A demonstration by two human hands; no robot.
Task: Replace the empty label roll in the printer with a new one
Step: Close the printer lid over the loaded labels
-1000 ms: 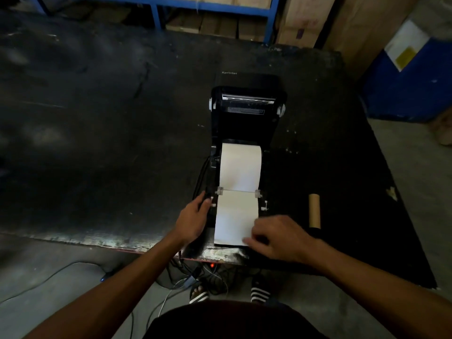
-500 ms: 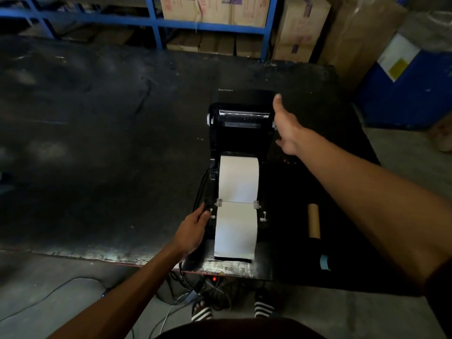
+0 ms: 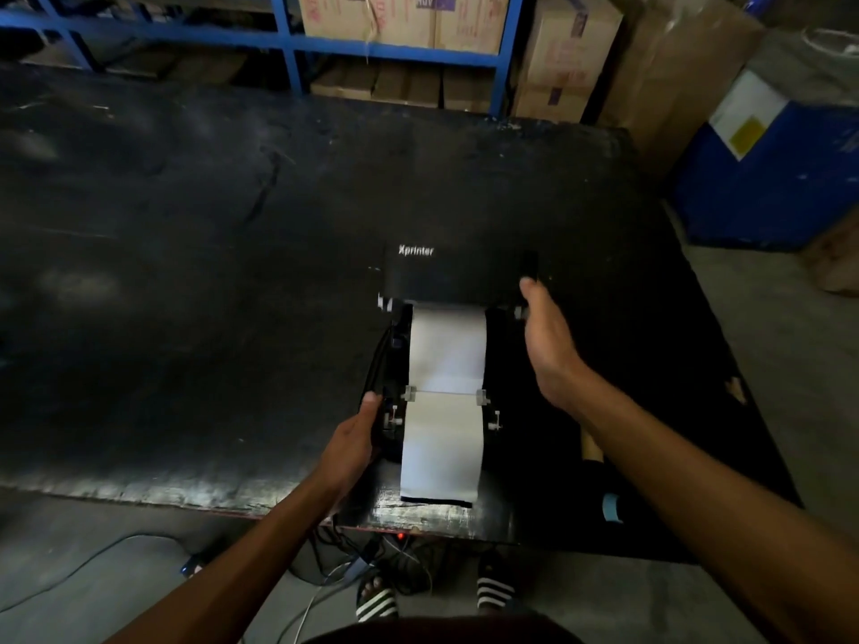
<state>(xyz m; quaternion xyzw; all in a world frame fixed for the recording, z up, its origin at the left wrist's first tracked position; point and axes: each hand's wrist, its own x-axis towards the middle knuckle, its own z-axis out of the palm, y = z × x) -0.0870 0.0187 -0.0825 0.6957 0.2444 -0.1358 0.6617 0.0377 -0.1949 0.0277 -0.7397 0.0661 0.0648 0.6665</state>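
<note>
A black Xprinter label printer [image 3: 458,276] sits near the front edge of a dark table [image 3: 186,271]. Its lid is tipped down over the roll bay. A white label strip [image 3: 444,439] runs from under the lid, through two guides, to the table's front edge. My right hand [image 3: 546,337] grips the lid's right edge, thumb on top. My left hand [image 3: 353,443] holds the printer body's front left side. The empty cardboard core [image 3: 591,450] lies right of the printer, mostly hidden under my right forearm.
A small blue object [image 3: 612,508] lies at the table's front right. Cardboard boxes [image 3: 404,16] and a blue rack [image 3: 283,39] stand behind the table, and a blue drum [image 3: 767,178] at the right. Cables [image 3: 353,564] hang below the front edge, by my feet.
My right hand left the label strip, reached up to the raised lid and has swung it down toward me. The left hand stayed on the printer's side.
</note>
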